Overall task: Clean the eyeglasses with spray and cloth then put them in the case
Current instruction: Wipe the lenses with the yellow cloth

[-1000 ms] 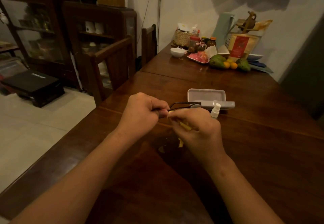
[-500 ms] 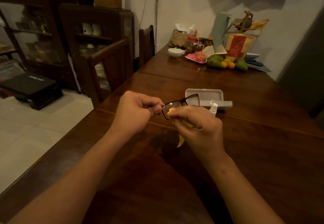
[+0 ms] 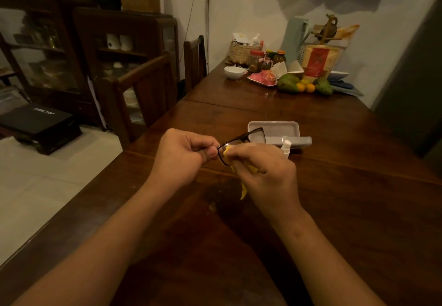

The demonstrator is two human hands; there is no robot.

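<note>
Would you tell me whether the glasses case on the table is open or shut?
Open: the case lies with its lid folded back, its pale inside empty.

- One view only, from a camera worn on the person's head, so no second view shares the scene.
- It faces forward and down along the wooden table (image 3: 346,210).
- Both forearms run in from the bottom edge; the hands sit close, near mid-frame.
- The wide angle bends the room's edges, taking in the far wall (image 3: 263,6) and the cabinet (image 3: 59,42) at left.

White bowl (image 3: 234,72), green fruit (image 3: 287,83), oranges (image 3: 305,87) at far table (image 3: 358,198) end.
</note>
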